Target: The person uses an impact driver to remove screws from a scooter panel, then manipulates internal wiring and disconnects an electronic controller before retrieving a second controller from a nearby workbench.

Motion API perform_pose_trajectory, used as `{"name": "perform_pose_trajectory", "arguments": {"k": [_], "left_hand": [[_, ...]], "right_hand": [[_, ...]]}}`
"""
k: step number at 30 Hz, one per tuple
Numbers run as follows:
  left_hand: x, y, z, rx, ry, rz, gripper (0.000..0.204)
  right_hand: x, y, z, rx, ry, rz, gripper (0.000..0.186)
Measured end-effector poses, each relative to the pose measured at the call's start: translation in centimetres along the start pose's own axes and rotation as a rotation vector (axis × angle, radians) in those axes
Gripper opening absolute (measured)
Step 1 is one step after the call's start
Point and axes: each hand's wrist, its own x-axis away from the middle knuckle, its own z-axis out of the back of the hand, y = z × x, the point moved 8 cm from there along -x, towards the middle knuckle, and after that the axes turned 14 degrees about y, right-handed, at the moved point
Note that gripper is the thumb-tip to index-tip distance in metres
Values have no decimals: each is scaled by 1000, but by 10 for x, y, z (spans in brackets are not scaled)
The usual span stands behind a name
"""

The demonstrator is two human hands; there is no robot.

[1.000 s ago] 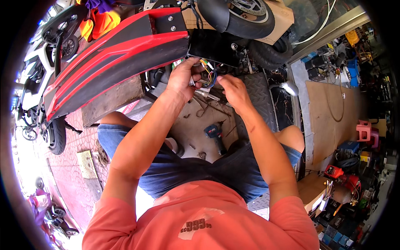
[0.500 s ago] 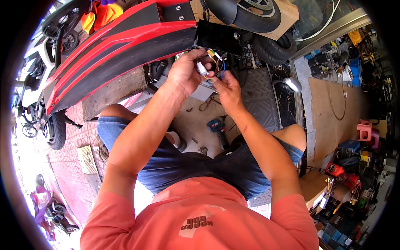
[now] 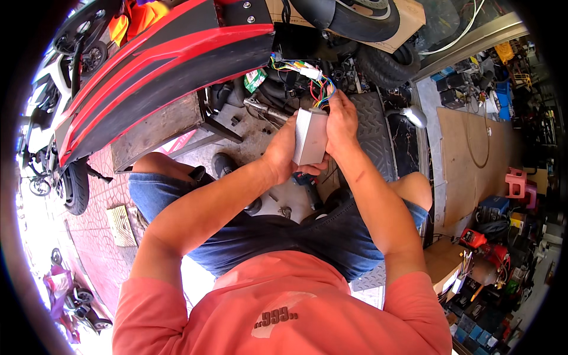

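- Left hand [image 3: 279, 152], one: I have its fingers wrapped about the box's left side.
- Right hand [image 3: 342, 125], one: fingers grasping the box's right side, their upper ends beside the leads.
- Silver box [image 3: 309, 139], one: ribbed metal, tilted, held between both hands above the floor [image 3: 255, 132].
- Coloured leads [image 3: 323, 97], one bundle: running from the box's far end; strands too tangled for me to count.
- White connector [image 3: 312, 72], at least one, among the leads.
- Condition: leads are on the box and the box is in hand. It sits in no mount. Whether every plug is joined, I cannot tell.
- Green-and-white packet [image 3: 254, 80], one, beyond the left hand.
- Power drill [image 3: 307, 188], one, on the floor, partly hidden below the hands.
- Red-and-black body panel [image 3: 171, 74], one long piece, to the left, with two bolts [image 3: 249, 12] showing at its far end.
- Wooden desk [image 3: 155, 131], one, low, below the panel.
- Wheel [image 3: 374, 22], one, and loose tyre [image 3: 395, 66], one, ahead to the right.
- Plastic stools [image 3: 515, 183], two visible, far right.
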Motion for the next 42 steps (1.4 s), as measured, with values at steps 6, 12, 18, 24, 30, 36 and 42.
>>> {"name": "perform_pose_trajectory", "arguments": {"k": [6, 12, 18, 24, 30, 36, 42], "left_hand": [[7, 9, -4, -66, 1, 94, 81], [4, 7, -5, -54, -85, 88, 80], [7, 11, -10, -43, -183, -127, 63], [20, 26, -19, -241, -112, -270, 79], [20, 32, -16, -315, -125, -274, 88], [11, 33, -9, -342, -109, -274, 82], [6, 43, 1, -349, 22, -341, 76]], "right_hand": [[1, -8, -1, -1, 10, 69, 29], [-4, -9, 4, 54, -25, 146, 29], [-30, 1, 28, 179, 73, 42, 33], [-13, 37, 28, -107, -104, -528, 48], [-12, 59, 26, -109, -289, -590, 52], [-26, 92, 29, -444, -483, -722, 60], [-16, 78, 23, -108, -323, -478, 53]]}}
